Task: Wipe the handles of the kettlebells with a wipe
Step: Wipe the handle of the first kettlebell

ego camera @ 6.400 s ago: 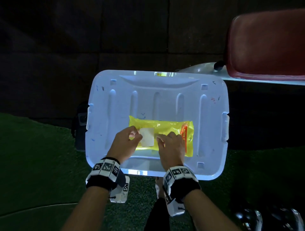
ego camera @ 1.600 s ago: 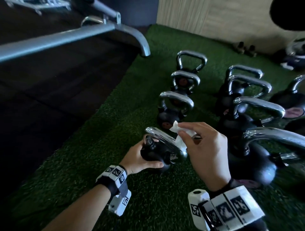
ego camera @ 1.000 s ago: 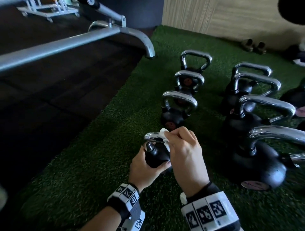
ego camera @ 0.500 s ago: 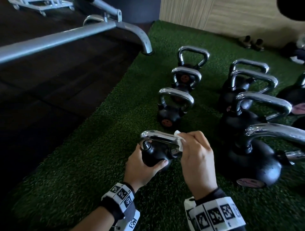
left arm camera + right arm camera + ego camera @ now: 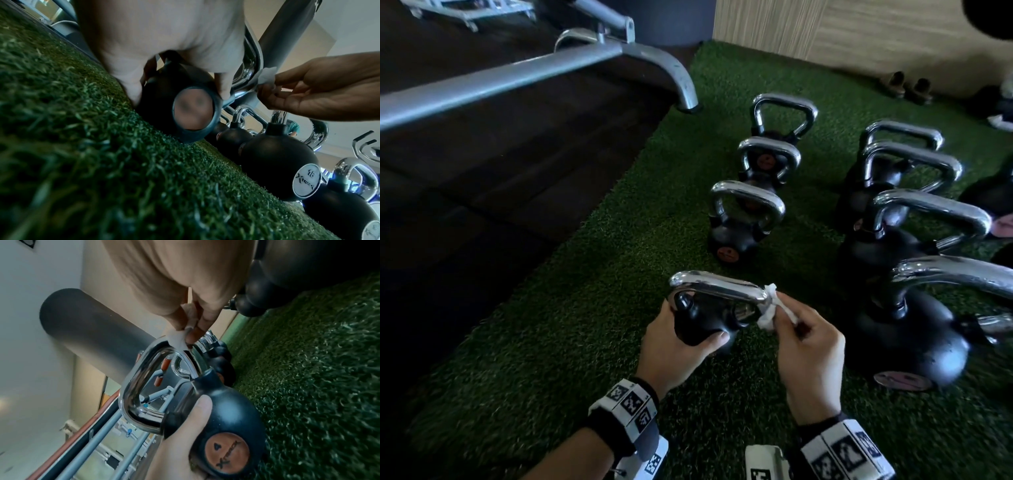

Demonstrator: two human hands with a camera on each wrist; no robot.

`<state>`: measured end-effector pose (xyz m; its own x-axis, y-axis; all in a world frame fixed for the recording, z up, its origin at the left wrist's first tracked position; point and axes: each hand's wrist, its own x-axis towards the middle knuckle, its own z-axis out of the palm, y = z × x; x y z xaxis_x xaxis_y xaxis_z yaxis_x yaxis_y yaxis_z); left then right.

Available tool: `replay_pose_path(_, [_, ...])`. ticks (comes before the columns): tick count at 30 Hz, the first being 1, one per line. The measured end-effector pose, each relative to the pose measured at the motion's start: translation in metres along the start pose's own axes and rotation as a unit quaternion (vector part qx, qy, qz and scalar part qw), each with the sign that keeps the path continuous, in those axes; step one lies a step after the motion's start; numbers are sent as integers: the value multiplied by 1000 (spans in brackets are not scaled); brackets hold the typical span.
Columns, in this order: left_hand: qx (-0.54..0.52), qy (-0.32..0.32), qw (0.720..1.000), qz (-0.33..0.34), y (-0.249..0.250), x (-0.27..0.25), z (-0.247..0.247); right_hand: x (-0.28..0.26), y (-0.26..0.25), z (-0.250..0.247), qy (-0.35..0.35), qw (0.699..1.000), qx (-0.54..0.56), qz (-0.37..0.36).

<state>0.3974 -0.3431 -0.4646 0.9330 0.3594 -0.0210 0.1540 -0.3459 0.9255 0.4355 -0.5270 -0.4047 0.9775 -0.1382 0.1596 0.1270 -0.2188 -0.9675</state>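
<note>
**Wipe on the kettlebell handle, right corner**

Left hand (image 5: 674, 346) wrapped around the black ball of the smallest kettlebell (image 5: 702, 322), thumb across the front, tipping it on the green turf (image 5: 585, 342). Right hand (image 5: 808, 346) pinching a crumpled white wipe (image 5: 768, 308) between thumb and fingertips, pressed against the right bend of the chrome handle (image 5: 715, 287). More kettlebells (image 5: 743, 219) lined up just behind and to the right.

Glossy chrome handle (image 5: 717, 287), matt black kettlebell body (image 5: 698, 322), soft crumpled wipe (image 5: 768, 308), rough turf (image 5: 551, 342).
</note>
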Motion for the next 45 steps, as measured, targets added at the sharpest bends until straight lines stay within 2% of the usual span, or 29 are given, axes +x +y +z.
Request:
replay_pose_path(4, [-16,-4,1000,-11,3,-1,-3,-2,5,9,0,982,158,104])
replay_pose_path(7, [-12,6,1000,-26,6,-2,-6,-8,19,19,-12,968,178,174])
replay_pose_path(11, [59,-36,996,-51,20,-7,-12,-9,26,12,-25,985,75,150])
replay_pose_path(14, [209,-106,967,-101,37,-12,-30,-13,16,-6,-47,990,38,127])
replay_pose_path(16, [255,-103,957,-91,46,-17,-45,-21,4,-17,-63,992,17,112])
replay_pose_path(17, [233,-103,964,-74,50,-20,-51,-25,-3,-20,-75,992,9,103])
replay_pose_path(19, [69,-143,985,-72,56,-23,-55,-32,-18,-22,-110,991,3,73])
replay_pose_path(20, [-40,-176,979,-95,63,-25,-55,-33,-24,-22,-125,991,-7,51])
replay_pose_path(22, [-199,-231,942,-143,74,-28,-52,-33,-31,-19,-143,989,-50,3])
replay_pose_path(24, [-257,-246,922,-153,78,-30,-48,-30,-33,-14,-146,983,-103,-52])
replay_pose_path(28, [-324,-233,905,-147,79,-36,-41,-23,-34,-5,-123,965,-160,-167])
replay_pose_path(31, [-344,-177,917,-102,84,-39,-40,-18,-38,-9,-170,954,-144,-202])
replay_pose_path(33, [-296,-115,948,-19,86,-40,-44,-14,-35,-16,-176,962,-100,-184])
replay_pose_path(35, [-188,-36,978,83,87,-40,-50,-8,-17,-21,-104,987,-48,-117])
replay_pose_path(36, [-131,14,982,134,89,-40,-53,-4,-4,-20,-60,996,-31,-67])
replay_pose_path(37, [-71,64,978,185,89,-37,-54,-1,7,-17,-37,999,-14,-11])
replay_pose_path(38, [-16,102,967,232,93,-34,-54,2,18,-14,-52,998,2,40])
replay_pose_path(40, [74,142,940,300,99,-23,-52,6,35,-3,-128,987,23,97])
replay_pose_path(42, [132,143,925,326,104,-12,-47,6,43,10,-174,981,-1,85])
replay_pose_path(45, [209,114,908,344,104,-6,-36,2,48,30,-154,985,-50,52])
